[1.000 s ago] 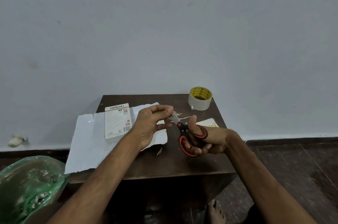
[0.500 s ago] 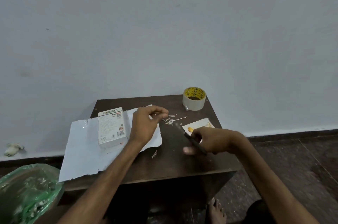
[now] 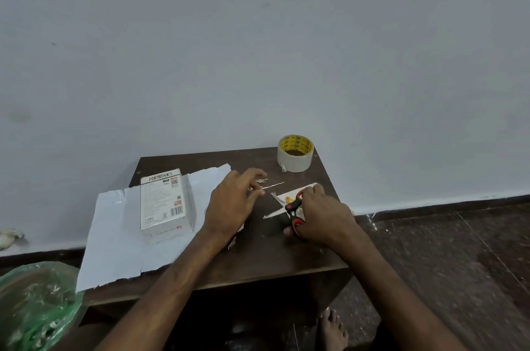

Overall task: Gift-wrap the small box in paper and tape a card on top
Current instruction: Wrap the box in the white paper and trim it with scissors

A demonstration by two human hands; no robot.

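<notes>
Against pale wall, on dark table, shows box on white paper well left of tape roll, clamps right hand round scissors over card just in front of roll, curls left hand over paper scraps beside card, grip unclear.

White printed box lies flat on torn white paper, well left of the right hand gripping scissors; card beneath, tape roll beyond.
</notes>
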